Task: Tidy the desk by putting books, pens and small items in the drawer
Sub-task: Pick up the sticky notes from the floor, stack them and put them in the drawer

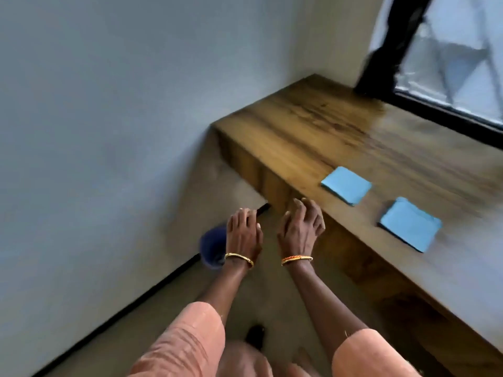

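Two light blue square pads lie flat on the wooden desk [299, 126], one [346, 185] near its front edge and the other [410, 224] to its right. My left hand [243, 235] hangs over the floor left of the desk, fingers curled around a blurred dark blue object [213, 246] that shows beside the palm and wrist. My right hand [300, 227] is at the desk's front face [351, 257], fingers half bent and apart, with nothing visible in it. No drawer opening shows.
A grey wall [109, 131] fills the left, with a black skirting line [152, 288] along the floor. A black-framed window [446, 110] stands behind the desk at the right. My feet and peach clothing are at the bottom.
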